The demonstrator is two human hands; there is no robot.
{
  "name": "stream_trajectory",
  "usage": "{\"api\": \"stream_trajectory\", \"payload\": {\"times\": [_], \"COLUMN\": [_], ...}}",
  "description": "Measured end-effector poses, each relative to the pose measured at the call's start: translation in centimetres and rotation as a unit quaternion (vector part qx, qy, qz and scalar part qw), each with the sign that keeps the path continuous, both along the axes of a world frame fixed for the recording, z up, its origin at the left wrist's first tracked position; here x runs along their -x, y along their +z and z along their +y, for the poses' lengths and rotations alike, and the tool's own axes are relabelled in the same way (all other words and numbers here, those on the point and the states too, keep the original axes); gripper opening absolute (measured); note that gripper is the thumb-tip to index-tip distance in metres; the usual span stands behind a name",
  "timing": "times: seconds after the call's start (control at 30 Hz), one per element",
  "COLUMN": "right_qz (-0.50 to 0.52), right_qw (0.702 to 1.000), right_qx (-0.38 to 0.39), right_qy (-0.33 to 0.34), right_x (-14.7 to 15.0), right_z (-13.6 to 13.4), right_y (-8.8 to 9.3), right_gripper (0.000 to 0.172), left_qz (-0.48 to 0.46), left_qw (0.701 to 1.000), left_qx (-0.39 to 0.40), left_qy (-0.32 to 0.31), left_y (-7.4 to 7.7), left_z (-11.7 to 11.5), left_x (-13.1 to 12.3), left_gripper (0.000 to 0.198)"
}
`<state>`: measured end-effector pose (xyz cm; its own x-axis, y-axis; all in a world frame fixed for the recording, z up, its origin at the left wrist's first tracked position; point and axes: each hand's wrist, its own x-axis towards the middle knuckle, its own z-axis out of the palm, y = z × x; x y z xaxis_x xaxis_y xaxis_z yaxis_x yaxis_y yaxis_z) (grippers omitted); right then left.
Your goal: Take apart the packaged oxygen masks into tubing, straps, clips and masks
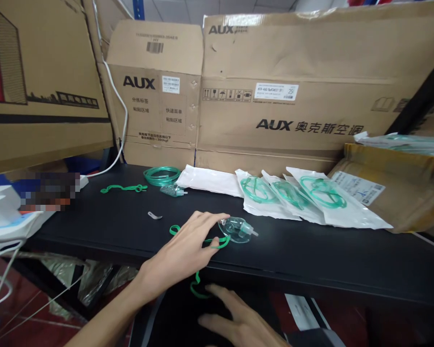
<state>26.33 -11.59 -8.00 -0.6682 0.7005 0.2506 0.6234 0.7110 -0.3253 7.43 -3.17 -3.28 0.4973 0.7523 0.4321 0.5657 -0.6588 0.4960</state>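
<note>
A clear oxygen mask (236, 230) with a pale green connector lies on the black table in front of me. My left hand (193, 241) grips the mask's left edge, index finger at the metal nose clip and thumb lower down by the green elastic strap (222, 242). Part of that strap passes behind the hand and shows again as a loop on its left. Below the table's front edge, a green strap end (196, 286) hangs down. My right hand (235, 318) is there, fingers apart, its index fingertip close to the strap end.
On the black table (311, 255) lie a small bent metal strip (154, 216), a loose green strap (124, 188), coiled green tubing (161, 175) and another clear plastic piece (172, 191). White packets (321, 197) with green tubing stand before cardboard boxes (275, 96). White power strips (7, 226) sit left.
</note>
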Motion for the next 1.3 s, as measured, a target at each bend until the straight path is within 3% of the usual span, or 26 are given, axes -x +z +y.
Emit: {"api": "stream_trajectory", "payload": {"times": [0.1,0.2,0.27,0.37,0.5,0.67,0.77,1.03,1.2,1.3], "right_qz": [0.035,0.146,0.181,0.204,0.290,0.400,0.406,0.373,0.340,0.327], "right_qw": [0.999,0.989,0.983,0.972,0.941,0.889,0.891,0.909,0.916,0.919], "right_qx": [-0.002,0.005,0.034,0.116,0.156,0.193,0.180,0.135,0.127,0.114], "right_qy": [-0.028,-0.027,-0.016,0.002,-0.084,-0.108,-0.098,-0.132,-0.169,-0.188], "right_x": [1.4,1.1,0.1,-1.3,-1.8,-1.8,-1.9,-2.3,-2.9,-3.0], "right_z": [0.6,0.3,-0.1,-0.3,0.3,0.6,0.6,0.9,0.9,0.8], "right_y": [-3.1,-4.2,-3.3,-0.5,2.3,2.2,1.9,2.7,3.1,3.2], "right_gripper": [0.040,0.040,0.039,0.029,0.024,0.011,0.008,0.004,0.024,0.025], "left_qz": [-0.002,-0.009,-0.011,0.000,-0.045,-0.113,-0.087,-0.076,-0.066,-0.050], "left_qw": [1.000,1.000,1.000,1.000,0.998,0.977,0.976,0.975,0.979,0.985], "left_qx": [0.004,0.002,0.007,0.014,-0.026,-0.057,-0.035,-0.040,-0.053,-0.047], "left_qy": [-0.004,-0.004,-0.008,-0.008,-0.044,-0.171,-0.196,-0.203,-0.186,-0.157], "left_y": [0.0,-0.3,-0.4,-0.1,0.8,1.2,0.7,0.3,0.5,0.5], "left_z": [0.0,0.2,0.3,0.1,-0.5,-1.0,-0.9,-0.4,-0.4,-0.6], "left_x": [0.1,0.2,0.3,0.3,0.5,0.1,-0.3,-0.2,0.0,0.0], "left_gripper": [0.054,0.054,0.057,0.067,0.071,0.036,0.023,0.012,0.010,0.009]}}
